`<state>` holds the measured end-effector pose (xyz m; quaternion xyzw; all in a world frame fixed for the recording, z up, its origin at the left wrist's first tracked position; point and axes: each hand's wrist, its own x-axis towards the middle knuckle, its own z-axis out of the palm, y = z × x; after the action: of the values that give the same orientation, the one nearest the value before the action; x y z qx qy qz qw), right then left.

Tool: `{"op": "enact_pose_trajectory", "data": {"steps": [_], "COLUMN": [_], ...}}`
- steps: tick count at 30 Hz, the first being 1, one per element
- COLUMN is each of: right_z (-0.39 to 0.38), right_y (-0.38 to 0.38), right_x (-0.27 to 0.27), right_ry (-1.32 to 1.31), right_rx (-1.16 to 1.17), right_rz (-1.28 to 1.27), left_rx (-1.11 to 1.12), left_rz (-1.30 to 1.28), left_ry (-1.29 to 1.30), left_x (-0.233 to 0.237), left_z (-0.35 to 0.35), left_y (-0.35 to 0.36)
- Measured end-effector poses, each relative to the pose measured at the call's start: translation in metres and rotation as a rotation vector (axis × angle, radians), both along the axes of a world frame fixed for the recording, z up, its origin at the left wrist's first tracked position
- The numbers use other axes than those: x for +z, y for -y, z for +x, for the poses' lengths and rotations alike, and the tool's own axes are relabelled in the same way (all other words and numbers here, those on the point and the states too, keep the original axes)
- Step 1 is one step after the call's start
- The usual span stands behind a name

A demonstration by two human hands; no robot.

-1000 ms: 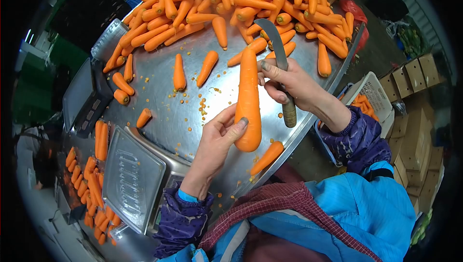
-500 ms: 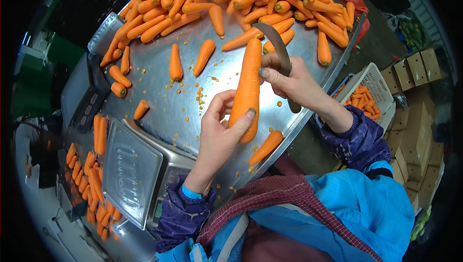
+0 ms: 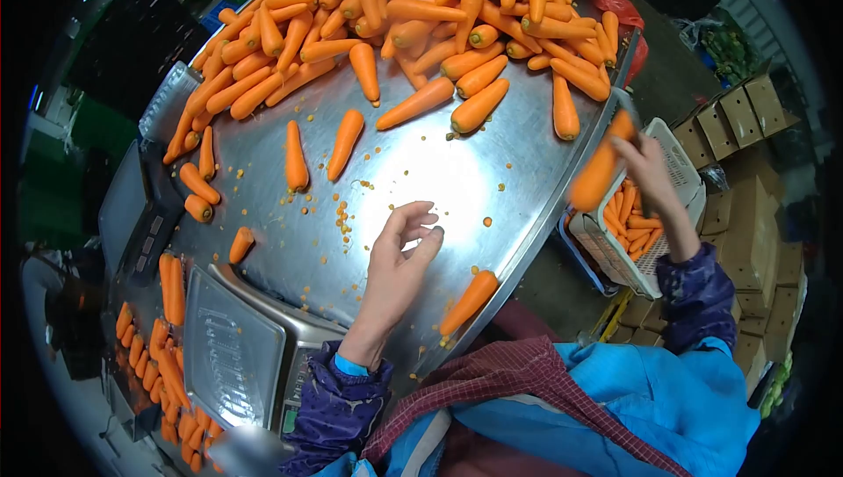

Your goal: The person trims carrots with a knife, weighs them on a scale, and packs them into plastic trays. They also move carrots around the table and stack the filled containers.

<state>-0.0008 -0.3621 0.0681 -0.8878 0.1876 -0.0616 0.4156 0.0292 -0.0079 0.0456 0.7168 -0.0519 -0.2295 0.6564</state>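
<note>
Right hand (image 3: pixel 650 174): fingers closed on a large carrot (image 3: pixel 595 174), both blurred. Carrot is tilted, just past the right edge of the metal surface (image 3: pixel 531 183), overlapping the side of the white crate (image 3: pixel 688 165) in this view; can't tell the height. Dark blurred strip (image 3: pixel 626 126) by the fingers, can't tell what it is.

Left hand (image 3: pixel 395 266): empty, about half open, fingers curled, thumb near the fingertips. Sits over the surface; can't tell if it touches.

Crate: smaller carrots (image 3: pixel 625 224) inside, stands beside the surface.

Surface: big carrot pile (image 3: pixel 421 16) at the far end. Two loose carrots (image 3: pixel 296 159) side by side left of centre, small orange trimmings (image 3: pixel 342 216) near them. Single carrot (image 3: pixel 470 303) by the near edge. Scale (image 3: pixel 233 350) left of the left hand, more carrots (image 3: pixel 171 376) beyond it.
</note>
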Motion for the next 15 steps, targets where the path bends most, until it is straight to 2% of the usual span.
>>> {"op": "enact_pose_trajectory", "data": {"steps": [1,3,4,7,10,13,15], "right_z": [-0.010,-0.036,-0.045,-0.028,0.041,0.115,0.160], "right_y": [0.044,0.113,0.127,0.129,0.069,-0.010,-0.050], "right_x": [-0.022,-0.024,-0.025,-0.032,-0.052,-0.072,-0.091], "right_ry": [0.111,-0.203,-0.414,-0.556,-0.234,-0.116,0.192], "right_rx": [-0.007,-0.023,-0.083,-0.056,0.204,0.388,0.576], "right_rz": [-0.120,-0.728,-0.877,-0.878,-0.569,-0.502,-0.519], "left_rx": [-0.002,-0.009,-0.007,0.000,0.008,0.044,0.075], "left_rz": [-0.031,-0.030,-0.033,-0.055,-0.043,-0.019,-0.007], "left_ry": [-0.050,-0.067,-0.087,-0.107,-0.116,-0.121,-0.125], "left_x": [-0.007,-0.013,-0.015,-0.026,-0.027,-0.029,-0.032], "left_z": [0.003,0.007,0.008,0.015,0.019,0.024,0.025], "left_y": [-0.001,0.003,0.006,0.016,0.021,0.020,0.015]}}
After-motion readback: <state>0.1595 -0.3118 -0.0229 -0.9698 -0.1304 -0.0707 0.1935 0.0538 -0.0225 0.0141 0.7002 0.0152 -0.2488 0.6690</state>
